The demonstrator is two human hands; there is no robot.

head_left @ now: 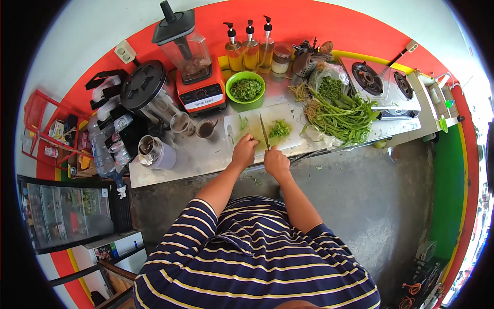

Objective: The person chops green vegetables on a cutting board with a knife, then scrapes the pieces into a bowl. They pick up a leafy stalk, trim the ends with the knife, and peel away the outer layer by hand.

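Note:
My right hand (277, 162) is closed around the handle of a knife (264, 130), its blade pointing away from me over the white cutting board (295, 140). Just left of the blade, at the board's front edge, my left hand (246, 150) has its fingers curled together; whatever they may hold is hidden. Right of the knife lies a small pile of chopped greens (280, 129). A few loose green pieces (243, 122) are on the board's left part. Behind the board stands a lime-green bowl (229, 85) filled with chopped leaves (246, 89).
A large heap of leafy stems (347, 119) lies right of the board, before a gas stove (383, 85). A red blender (201, 95), pump bottles (250, 51) and a jar (281, 57) line the back. Cups (205, 129) and a steel-topped container (157, 153) stand left.

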